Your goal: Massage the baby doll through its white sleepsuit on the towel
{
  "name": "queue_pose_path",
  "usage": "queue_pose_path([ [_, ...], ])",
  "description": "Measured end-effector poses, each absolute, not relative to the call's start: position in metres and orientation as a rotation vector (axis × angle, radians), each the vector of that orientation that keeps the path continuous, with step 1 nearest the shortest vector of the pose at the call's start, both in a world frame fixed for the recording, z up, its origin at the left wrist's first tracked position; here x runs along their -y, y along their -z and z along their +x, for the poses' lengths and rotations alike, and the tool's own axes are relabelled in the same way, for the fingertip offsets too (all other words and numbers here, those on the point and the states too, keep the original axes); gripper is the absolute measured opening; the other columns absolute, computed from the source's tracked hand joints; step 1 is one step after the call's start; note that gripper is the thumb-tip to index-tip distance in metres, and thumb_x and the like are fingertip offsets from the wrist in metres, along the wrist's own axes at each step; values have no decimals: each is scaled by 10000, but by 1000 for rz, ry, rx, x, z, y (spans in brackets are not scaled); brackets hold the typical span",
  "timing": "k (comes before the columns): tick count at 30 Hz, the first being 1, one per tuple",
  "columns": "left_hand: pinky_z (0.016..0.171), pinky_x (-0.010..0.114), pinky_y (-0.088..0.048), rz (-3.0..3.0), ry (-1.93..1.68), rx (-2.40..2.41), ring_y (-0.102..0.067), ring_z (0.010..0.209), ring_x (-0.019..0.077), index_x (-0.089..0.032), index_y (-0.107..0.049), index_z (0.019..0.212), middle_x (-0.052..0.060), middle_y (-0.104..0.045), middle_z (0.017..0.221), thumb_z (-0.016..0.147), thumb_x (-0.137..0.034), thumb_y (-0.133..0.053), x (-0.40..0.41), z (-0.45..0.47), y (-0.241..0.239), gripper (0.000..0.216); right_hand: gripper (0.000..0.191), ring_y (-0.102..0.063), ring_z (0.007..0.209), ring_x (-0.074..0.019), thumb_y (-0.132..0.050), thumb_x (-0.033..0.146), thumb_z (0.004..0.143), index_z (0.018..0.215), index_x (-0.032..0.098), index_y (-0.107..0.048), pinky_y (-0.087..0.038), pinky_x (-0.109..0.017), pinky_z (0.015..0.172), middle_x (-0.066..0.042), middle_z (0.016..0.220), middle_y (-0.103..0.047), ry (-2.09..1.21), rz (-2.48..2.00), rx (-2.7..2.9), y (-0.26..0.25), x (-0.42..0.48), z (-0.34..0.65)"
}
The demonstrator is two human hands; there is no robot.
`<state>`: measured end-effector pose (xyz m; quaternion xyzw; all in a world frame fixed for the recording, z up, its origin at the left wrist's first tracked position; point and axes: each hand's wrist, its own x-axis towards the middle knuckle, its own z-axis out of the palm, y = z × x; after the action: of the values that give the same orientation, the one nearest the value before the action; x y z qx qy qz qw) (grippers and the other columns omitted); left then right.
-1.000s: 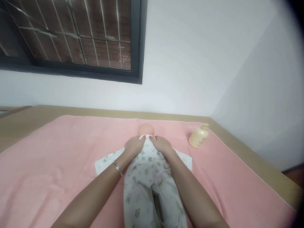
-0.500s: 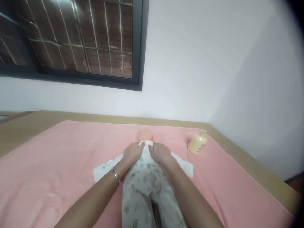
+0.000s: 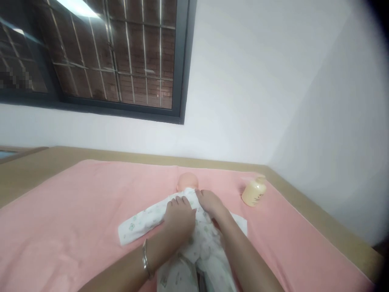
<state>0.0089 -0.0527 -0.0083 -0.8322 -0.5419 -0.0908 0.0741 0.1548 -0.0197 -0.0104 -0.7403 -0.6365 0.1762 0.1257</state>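
A baby doll [image 3: 187, 181] lies on a pink cloth, its bald head at the far end. White baby clothes [image 3: 142, 223] with small green prints cover it, sleeves spread to both sides and legs toward me. My left hand [image 3: 180, 217], with a silver bracelet at the wrist, is closed over the chest of the clothes, fingers curled and thumb to the right. Beside the collar, my right hand [image 3: 210, 202] grips the fabric at the doll's right-side shoulder in view. The doll's face and my fingertips are partly hidden.
A cream pump bottle [image 3: 254, 191] stands at the right on the pink cloth [image 3: 75, 202]. The cloth covers a wooden surface [image 3: 36, 168] that meets a white wall [image 3: 243, 81]. A dark-framed window [image 3: 179, 81] with bars is at upper left.
My left hand has come down from the collar to the middle of the chest. My right hand stays near the collar. The view has tilted up slightly.
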Motion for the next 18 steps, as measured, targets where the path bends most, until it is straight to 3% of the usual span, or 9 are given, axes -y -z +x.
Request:
queue_pose_path([
  [7, 765, 378, -443, -2680, 262, 1671, -626, 892, 274, -117, -629, 970, 156, -665, 969, 960, -339, -282, 18, -7, 7, 412, 555, -578, 1047, -325, -211, 439, 963, 1105, 86, -615, -358, -447, 916, -222, 1149, -620, -181, -2154, 2088, -1, 47, 138],
  [11, 746, 349, -445, -2720, 320, 1860, -632, 879, 251, -135, -634, 946, 141, -676, 972, 970, -409, -226, -5, -11, 15, 492, 499, -573, 1064, -296, -225, 398, 961, 1127, 124, -607, -344, -430, 940, -191, 1206, -602, -246, -2085, 2140, -9, 55, 139],
  [18, 877, 432, -403, -2529, 290, 1560, -564, 992, 323, -30, -587, 1109, 214, -616, 1037, 958, -321, -314, 34, 7, 15, 427, 724, -598, 1052, -277, -77, 526, 969, 1093, 101, -650, -400, -358, 877, -190, 1120, -652, -471, -2147, 1845, 15, 19, 157],
])
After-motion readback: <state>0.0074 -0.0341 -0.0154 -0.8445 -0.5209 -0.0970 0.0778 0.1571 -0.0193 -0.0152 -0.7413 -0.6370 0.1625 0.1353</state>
